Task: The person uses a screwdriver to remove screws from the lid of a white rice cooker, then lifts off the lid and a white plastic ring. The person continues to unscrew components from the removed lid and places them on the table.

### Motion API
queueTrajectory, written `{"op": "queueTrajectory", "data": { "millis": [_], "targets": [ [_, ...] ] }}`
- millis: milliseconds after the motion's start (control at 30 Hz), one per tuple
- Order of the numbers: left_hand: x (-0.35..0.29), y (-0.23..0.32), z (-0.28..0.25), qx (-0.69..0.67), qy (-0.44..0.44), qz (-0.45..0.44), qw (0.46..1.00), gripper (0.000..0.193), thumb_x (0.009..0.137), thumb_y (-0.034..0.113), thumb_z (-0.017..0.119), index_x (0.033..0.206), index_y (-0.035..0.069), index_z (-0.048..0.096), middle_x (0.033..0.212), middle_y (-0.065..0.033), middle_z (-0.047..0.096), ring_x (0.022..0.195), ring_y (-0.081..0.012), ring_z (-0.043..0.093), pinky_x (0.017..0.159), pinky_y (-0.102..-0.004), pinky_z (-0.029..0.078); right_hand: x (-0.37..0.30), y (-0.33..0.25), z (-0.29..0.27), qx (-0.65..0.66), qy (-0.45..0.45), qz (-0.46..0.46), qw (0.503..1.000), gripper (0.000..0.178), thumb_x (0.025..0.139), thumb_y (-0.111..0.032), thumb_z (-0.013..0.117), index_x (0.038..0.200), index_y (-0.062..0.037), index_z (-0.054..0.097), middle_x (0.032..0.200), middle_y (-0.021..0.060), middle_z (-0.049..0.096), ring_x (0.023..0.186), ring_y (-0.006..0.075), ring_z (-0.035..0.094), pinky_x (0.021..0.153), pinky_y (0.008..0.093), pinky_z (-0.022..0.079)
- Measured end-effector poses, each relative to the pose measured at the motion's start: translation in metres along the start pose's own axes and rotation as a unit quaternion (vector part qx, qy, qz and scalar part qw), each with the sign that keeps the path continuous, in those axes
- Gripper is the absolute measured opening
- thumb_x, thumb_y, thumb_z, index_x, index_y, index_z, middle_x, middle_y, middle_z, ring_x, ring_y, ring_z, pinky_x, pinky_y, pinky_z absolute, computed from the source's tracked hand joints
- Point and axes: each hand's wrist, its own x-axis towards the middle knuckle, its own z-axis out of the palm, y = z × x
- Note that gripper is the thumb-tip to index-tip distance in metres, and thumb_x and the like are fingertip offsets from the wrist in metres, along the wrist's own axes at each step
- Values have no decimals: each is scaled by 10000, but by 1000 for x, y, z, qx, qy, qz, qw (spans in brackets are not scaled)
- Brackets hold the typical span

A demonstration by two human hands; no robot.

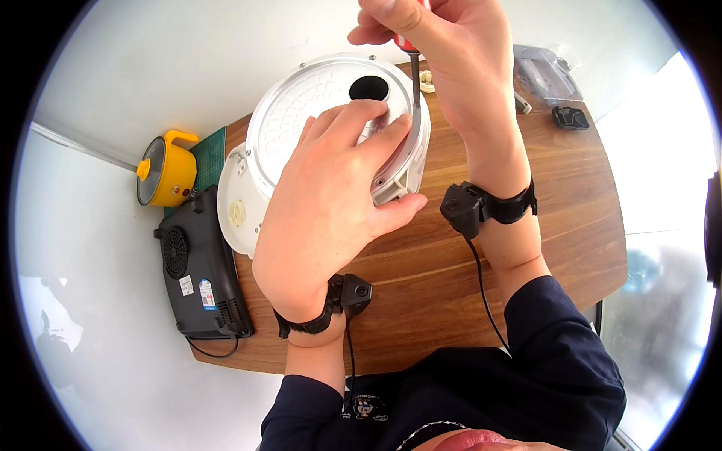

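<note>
A round white appliance housing (282, 124) with screws around its rim lies on the table; a dark round hole (368, 88) shows in its ribbed face. My left hand (320, 177) rests across it, fingers spread toward the rim and thumb apart near the side edge. In my right hand (470, 64) is a screwdriver (416, 79) with a red handle. Its shaft points down, and the tip meets the rim on the right, close to my left fingertips. Whether the tip sits in a screw head I cannot tell. The top of the right hand is cut off by the frame.
Left of the housing are a white cover piece (233, 192), a black induction-cooker-like unit (197, 263) and a yellow pot (177, 169) beside a green mat (210, 161). At the far right of the wooden table (556, 195) lie a clear plastic tray (545, 75) and a small black part (570, 118).
</note>
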Motion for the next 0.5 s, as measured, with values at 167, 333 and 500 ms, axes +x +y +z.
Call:
{"op": "queueTrajectory", "data": {
  "millis": [167, 333, 500],
  "targets": [
    [0, -1, 1, 1, 1, 7, 1000, 592, 716, 206, 839, 1270, 53, 696, 1379, -139, 589, 1244, -360, 570, 1020, -435, 503, 0, -6, 5, 16, 31, 23, 999, 356, 1027, -313, 680, 1150, -7, 546, 903, 44, 664, 861, 109, 658, 741, 235, 531],
    [0, -1, 2, 4, 6, 13, 1000, 588, 718, 203, 839, 1267, 48, 696, 1376, -144, 588, 1240, -361, 572, 1016, -434, 507, 8, 7, 0, -87, 28, -4, 996, 422, 1059, -331, 622, 1263, 32, 555, 928, 28, 641, 830, 88, 624, 702, 215, 489],
    [0, 0, 1, 8, 5, 11, 1000, 584, 720, 199, 838, 1266, 45, 695, 1376, -144, 587, 1241, -360, 572, 1013, -433, 509, 1, -7, 13, -71, 52, -4, 996, 602, 1065, -329, 606, 1484, 53, 406, 946, 56, 648, 833, 110, 646, 708, 222, 501]
  ]
}}
